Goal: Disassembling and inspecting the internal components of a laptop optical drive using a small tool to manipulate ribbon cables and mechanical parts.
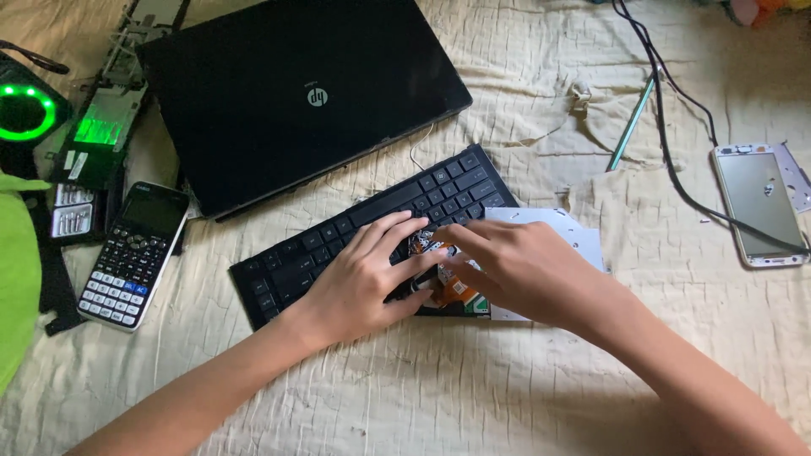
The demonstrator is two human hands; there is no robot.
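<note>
While both forearms reach in from the bottom edge, the left hand [363, 274] lies palm-down on a detached black keyboard [372, 232], its fingers [397, 226] spread narrowly and curled over a small exposed part with orange and dark patches [452, 287] at the keyboard's near right end. Opposite it, the right hand [515, 266] bends in from the right — its fingers [452, 241] bunched close together and pressing on that same part; whether either hand actually pinches it, one cannot tell. A flat silver drive-like unit [574, 232] lies under the right hand, touching the keyboard's right end. Everything rests on a wrinkled cream bedsheet [422, 397]. Behind the keyboard sits a closed black laptop [296, 93]; to the left, a scientific calculator [133, 253] and a device with a glowing green ring [25, 110]. Well apart on the right lie an opened phone [760, 207], a black cable [676, 143] and a thin green stick [632, 127].
</note>
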